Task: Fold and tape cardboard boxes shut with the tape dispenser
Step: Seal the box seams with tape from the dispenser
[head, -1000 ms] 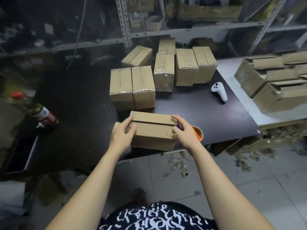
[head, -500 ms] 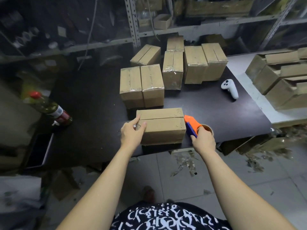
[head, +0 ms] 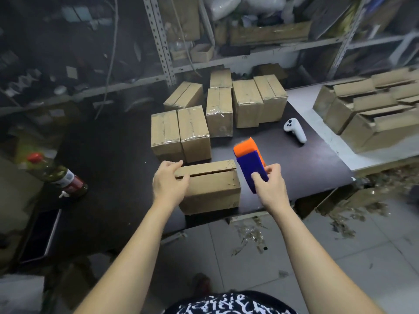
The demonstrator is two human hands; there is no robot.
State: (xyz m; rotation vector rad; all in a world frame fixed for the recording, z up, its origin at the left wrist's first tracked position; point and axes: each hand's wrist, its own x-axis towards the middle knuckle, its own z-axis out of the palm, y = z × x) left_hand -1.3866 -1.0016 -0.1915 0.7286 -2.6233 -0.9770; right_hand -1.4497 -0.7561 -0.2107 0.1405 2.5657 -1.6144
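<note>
Bottle (head: 56, 175): it lies on its side well to the left of my left hand. I judge it out of the way unless the box gets shoved hard that way.

Left hand (head: 169, 183): my fingers are curled over the left end of the box, with the thumb on its near face. If this hold is too light, the pull of the tape could drag the box sideways.

Box (head: 210, 189): it sits between my two hands at the near edge of the table (head: 113, 155). A dark gap shows along the seam and the far flap stands a little proud. Tape laid over that gap could bridge or wrinkle. Pressing down hard this close to the edge could tip the box toward me.

Taped boxes (head: 181, 134): they stand just beyond my left hand. A long stroke away from me could knock into them.

Tape dispenser (head: 250, 163): it is raised just beside the box's right end, orange head pointing away from me, not touching the cardboard. I cannot see the tape end. If it has stuck back on the roll, the first press would lay nothing.

Right hand (head: 271, 189): it is clamped around the blue handle, thumb on top. Coming in crooked would set the strip off the seam.

Controller (head: 294, 130): it lies beyond my right hand, apart from it, and a wide swing could clip it.
</note>
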